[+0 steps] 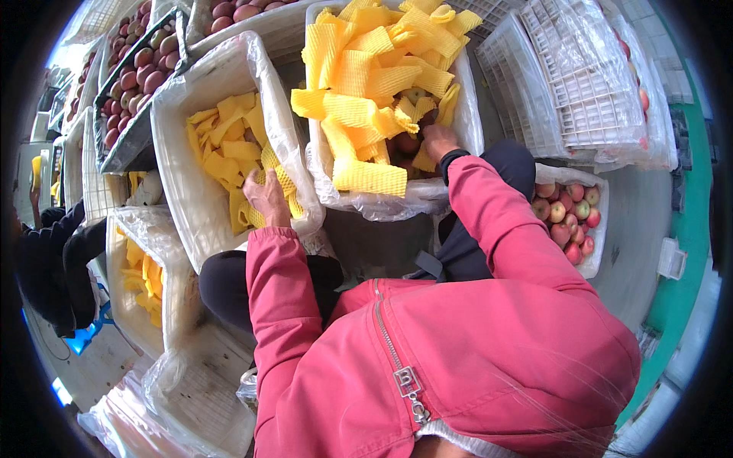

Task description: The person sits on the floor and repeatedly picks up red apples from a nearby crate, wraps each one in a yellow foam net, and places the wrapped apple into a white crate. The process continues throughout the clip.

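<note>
Yellow foam net sleeves [366, 74] are heaped over apples [405, 143] in a plastic-lined crate [473, 109] in front of me. My right hand [440, 142] reaches into that crate's near right part, against the sleeves and apples; its fingertips are partly hidden, so its grip cannot be told. To the left, my left hand [267, 197] is over a second lined crate [172, 126], its thumb and fingers apart, touching or just above a loose pile of yellow foam sleeves [235, 143]. Nothing is plainly held in it.
A small crate of apples [567, 214] stands by my right knee. White plastic crates [584, 80] are stacked at the upper right. A dark crate of apples [134, 80] lies upper left. Another crate with foam sleeves [143, 280] is at lower left, near another person's dark sleeve [83, 257].
</note>
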`<state>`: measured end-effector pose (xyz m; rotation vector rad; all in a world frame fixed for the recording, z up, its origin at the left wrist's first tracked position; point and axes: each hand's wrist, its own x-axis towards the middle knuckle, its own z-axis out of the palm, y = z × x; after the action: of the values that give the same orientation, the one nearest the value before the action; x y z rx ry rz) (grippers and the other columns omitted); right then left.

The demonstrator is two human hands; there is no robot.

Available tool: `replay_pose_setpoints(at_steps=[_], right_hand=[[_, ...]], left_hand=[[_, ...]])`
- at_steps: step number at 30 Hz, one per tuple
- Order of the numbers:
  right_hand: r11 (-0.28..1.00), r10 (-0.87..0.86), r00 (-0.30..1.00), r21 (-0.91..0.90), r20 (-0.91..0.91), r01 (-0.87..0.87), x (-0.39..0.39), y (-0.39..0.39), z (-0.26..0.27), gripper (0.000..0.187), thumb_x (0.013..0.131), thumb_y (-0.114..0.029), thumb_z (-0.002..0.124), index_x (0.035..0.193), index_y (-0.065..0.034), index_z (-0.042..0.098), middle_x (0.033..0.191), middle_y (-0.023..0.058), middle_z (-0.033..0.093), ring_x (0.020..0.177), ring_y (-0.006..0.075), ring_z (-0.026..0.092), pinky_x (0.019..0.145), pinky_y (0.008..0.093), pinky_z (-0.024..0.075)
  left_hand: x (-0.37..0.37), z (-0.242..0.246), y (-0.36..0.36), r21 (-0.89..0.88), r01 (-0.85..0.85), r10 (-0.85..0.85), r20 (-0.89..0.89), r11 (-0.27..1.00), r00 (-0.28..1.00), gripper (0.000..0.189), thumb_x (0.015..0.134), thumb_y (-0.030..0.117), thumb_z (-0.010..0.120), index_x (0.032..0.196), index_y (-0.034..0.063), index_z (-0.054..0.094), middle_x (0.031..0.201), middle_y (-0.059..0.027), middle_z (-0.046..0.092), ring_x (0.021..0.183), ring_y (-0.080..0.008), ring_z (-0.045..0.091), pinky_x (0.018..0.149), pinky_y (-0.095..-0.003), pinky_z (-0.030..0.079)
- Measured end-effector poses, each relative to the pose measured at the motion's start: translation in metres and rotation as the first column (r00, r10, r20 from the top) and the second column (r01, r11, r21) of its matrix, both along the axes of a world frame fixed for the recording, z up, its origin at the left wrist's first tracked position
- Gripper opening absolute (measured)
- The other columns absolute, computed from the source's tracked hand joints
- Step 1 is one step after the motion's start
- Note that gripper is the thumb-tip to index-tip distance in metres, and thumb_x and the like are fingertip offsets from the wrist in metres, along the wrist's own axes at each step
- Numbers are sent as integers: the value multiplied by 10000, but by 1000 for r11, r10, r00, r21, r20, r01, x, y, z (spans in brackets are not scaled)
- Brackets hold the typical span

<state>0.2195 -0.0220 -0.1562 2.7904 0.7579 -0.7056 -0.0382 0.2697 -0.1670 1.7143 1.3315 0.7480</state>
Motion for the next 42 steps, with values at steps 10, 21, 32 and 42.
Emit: replay_pose_setpoints(at_steps=[10,21,32,42], right_hand=[[821,91,978,542,188,-181,-57,-37,188,370,738,-385,736,898,-57,674,863,174,676,785,356,662,664,451,534],[606,170,984,783,46,-141,-132,-36,223,417,747,-408,762,845,-11,678,748,167,669,680,277,672,639,375,518],[334,432,218,380,-875,863,-127,-31,185,384,988,-300,542,1280,-51,527,1200,51,593,1019,129,607,842,289,523],[330,509,175,380,-842,864,-137,-43,152,250,879,-168,706,1090,-52,639,973,38,693,807,142,679,715,277,552]], left_hand=[[15,137,-127,80,610,-575,449,788,684,200,933,97,618,1095,-17,647,957,-23,647,884,-123,594,797,-258,476],[18,150,-163,-238,708,-444,637,665,631,335,804,151,790,1020,-70,661,920,-90,674,787,-117,601,680,-250,494],[4,147,-172,-138,756,-481,696,639,534,161,851,80,711,934,-7,602,780,-35,630,648,-90,557,581,-244,455],[-18,146,-153,-428,904,-100,899,8,427,423,888,138,673,1237,-55,533,1115,-133,635,1040,-228,622,928,-340,493]])
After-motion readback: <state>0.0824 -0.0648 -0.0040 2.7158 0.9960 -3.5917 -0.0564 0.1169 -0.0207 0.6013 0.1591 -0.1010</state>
